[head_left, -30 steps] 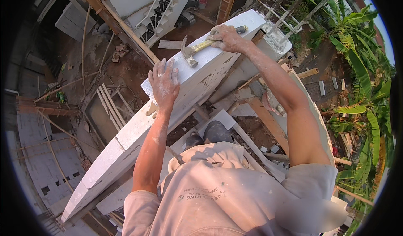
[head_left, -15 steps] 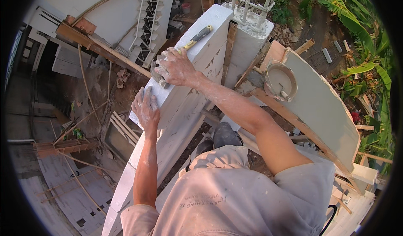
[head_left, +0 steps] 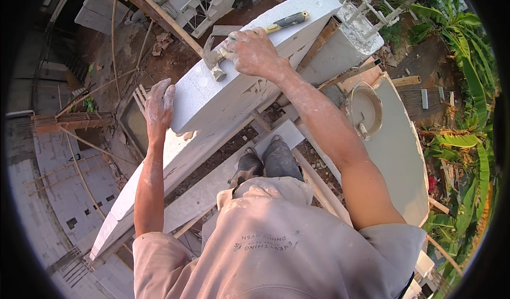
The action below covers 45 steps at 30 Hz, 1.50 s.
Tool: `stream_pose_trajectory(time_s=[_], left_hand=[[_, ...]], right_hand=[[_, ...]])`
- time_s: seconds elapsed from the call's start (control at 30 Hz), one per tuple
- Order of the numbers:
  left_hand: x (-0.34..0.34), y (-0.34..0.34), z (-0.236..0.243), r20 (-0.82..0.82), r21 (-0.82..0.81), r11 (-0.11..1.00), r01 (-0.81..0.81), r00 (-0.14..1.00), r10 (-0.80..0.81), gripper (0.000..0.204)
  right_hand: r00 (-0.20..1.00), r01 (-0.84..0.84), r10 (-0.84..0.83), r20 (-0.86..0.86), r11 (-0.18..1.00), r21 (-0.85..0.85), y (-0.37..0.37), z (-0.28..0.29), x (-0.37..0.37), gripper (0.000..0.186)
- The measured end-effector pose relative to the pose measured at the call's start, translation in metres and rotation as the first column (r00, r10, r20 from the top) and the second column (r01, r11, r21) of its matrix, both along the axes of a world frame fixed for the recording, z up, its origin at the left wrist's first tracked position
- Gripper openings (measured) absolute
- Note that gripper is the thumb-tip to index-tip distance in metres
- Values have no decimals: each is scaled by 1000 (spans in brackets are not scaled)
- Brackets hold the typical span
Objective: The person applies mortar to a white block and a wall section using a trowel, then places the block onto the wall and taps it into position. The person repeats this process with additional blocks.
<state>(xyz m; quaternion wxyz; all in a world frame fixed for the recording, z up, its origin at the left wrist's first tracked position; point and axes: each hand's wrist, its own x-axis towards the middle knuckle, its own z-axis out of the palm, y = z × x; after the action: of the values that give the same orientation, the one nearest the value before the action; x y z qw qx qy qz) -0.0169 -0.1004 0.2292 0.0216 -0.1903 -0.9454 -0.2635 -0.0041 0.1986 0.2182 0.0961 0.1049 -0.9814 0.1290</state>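
Observation:
A claw hammer point(head_left: 215, 65) lies along the top of a white lightweight block point(head_left: 255, 38). Its yellow and black handle points to the far right. My right hand point(head_left: 254, 54) is wrapped round the hammer just behind its head, pressed down near the block's top. At the block's near left end my left hand point(head_left: 160, 105) rests against the corner, fingers stretched out and nothing in them. Both hands are dusted with pale powder. The block sits on a lower course of a white block wall point(head_left: 175, 147), with a lump of mortar at the joint below its end.
A round bucket point(head_left: 365, 110) with grey mix and a tool stands on a mortar-coated board point(head_left: 398, 150) to my right. A plank point(head_left: 284, 134) lies under my feet. A concrete column point(head_left: 345, 49) with bare rebar rises at the wall's far end. Ground lies far below on the left.
The view has swung, so the wall appears shifted. My left hand has moved from the block's top to its end corner. The hammer head, mostly covered before, now shows beside my right hand.

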Motion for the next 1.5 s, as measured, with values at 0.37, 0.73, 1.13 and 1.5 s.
stream_pose_trajectory(time_s=[0.37,0.73,1.13,1.5], left_hand=[[5,7,-14,6,0,993,-118,993,118,39],[0,2,-22,99,-45,986,-162,981,166,44],[-1,-5,-28,-318,-340,930,143,913,-257,32],[-39,-20,-53,-308,-13,848,529,805,-507,37]], right_hand=[[992,-54,54,-115,999,5,2,-8,-2,36],[963,-241,209,-173,952,-190,12,2,-7,13],[858,-278,377,-349,912,301,9,0,7,16],[666,464,-742,-72,489,-738,-49,-102,209,36]])
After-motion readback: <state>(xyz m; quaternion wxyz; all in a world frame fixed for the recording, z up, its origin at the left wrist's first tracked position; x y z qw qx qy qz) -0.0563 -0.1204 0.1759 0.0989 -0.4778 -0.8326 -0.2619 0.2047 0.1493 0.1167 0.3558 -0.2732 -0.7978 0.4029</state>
